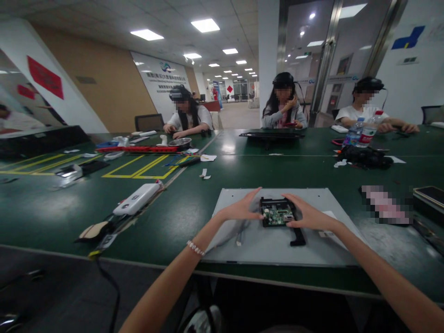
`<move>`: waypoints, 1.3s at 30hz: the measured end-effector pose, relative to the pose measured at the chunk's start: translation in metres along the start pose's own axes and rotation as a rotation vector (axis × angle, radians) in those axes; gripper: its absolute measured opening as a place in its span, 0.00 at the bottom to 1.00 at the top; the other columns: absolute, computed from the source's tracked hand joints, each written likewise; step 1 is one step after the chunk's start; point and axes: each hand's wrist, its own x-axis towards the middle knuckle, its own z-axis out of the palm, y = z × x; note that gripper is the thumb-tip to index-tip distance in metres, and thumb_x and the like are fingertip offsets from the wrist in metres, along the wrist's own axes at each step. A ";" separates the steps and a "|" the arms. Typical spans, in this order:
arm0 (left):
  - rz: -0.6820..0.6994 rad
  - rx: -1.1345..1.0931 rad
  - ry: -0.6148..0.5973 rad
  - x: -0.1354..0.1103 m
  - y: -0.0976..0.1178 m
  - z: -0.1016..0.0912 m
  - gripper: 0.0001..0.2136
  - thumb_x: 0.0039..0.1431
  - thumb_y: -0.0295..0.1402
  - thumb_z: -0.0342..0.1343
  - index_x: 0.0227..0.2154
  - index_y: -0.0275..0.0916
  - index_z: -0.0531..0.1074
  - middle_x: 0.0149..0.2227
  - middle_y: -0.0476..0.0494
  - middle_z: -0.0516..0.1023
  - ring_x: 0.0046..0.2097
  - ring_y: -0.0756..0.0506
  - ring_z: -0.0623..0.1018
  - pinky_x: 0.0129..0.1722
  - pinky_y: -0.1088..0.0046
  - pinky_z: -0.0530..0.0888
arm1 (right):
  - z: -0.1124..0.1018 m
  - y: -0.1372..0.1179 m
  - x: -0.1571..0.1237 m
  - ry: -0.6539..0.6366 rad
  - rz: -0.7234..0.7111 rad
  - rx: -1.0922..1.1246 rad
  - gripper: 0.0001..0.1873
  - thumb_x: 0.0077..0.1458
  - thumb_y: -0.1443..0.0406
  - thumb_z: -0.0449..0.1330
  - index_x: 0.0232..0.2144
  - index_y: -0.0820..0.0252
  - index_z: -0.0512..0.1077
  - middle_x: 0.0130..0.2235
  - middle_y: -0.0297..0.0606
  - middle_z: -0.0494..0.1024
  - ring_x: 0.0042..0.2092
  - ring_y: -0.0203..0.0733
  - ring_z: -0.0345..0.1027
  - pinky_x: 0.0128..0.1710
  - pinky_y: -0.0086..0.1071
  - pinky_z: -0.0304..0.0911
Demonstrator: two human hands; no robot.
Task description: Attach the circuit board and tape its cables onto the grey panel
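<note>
A large grey metal panel (243, 245) lies flat on the green table in front of me. In its middle sits a small black frame with a green circuit board (277, 215) inside. My left hand (241, 210) rests against the board's left side, fingers stretched out along its far edge. My right hand (307, 213) curls around the board's right side, thumb under its near edge. A black strip (298, 238) runs from the board toward me. A flat white cable (239, 237) lies on the panel near my left wrist.
Three people with head-worn cameras sit across the table (173, 212). A white box-shaped device (137, 199) and a cabled tool (93, 231) lie to my left. Water bottles (362, 132), a black bundle (366, 157) and a dark tablet (430, 194) are at right. Yellow tape marks (145, 169) cross the table.
</note>
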 end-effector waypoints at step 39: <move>-0.596 1.162 0.100 -0.014 -0.153 -0.170 0.14 0.58 0.25 0.44 0.37 0.31 0.75 0.40 0.29 0.78 0.44 0.36 0.77 0.42 0.63 0.71 | 0.011 0.007 -0.001 -0.002 0.124 -0.056 0.46 0.51 0.56 0.63 0.65 0.47 0.44 0.68 0.41 0.44 0.67 0.53 0.41 0.64 0.51 0.44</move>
